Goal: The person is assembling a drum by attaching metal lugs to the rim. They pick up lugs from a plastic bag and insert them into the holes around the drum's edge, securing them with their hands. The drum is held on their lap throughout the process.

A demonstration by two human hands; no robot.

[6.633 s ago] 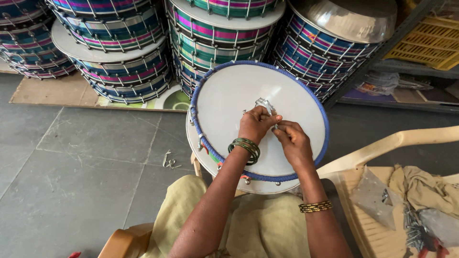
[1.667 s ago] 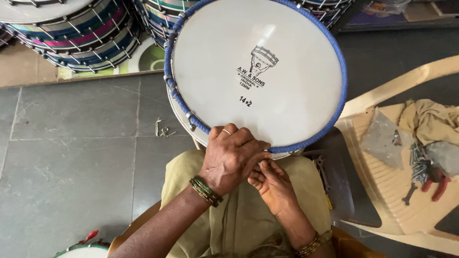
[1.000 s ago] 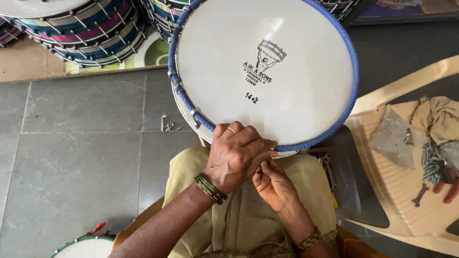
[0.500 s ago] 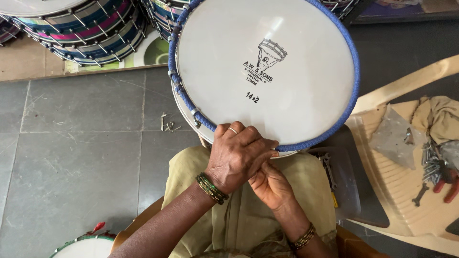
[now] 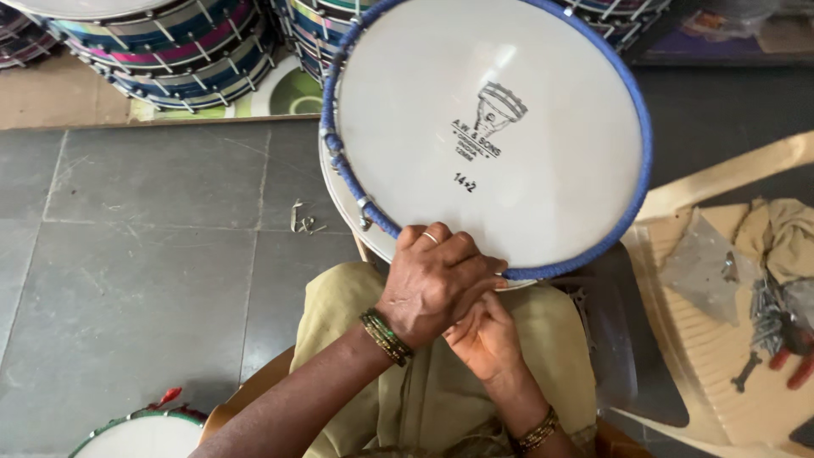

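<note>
The round white drum with the blue rim (image 5: 487, 136) lay on the person's lap, its near edge under the left hand (image 5: 432, 284), closed in grip over it, the right hand (image 5: 483, 335) pinching just below.

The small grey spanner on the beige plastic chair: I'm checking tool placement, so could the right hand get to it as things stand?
Probably yes. The small grey spanner lies uncovered on the beige plastic chair at the person's right, nothing between. But the right hand is tucked under the left hand at the blue-rimmed white drum, so it must let go first.
</note>
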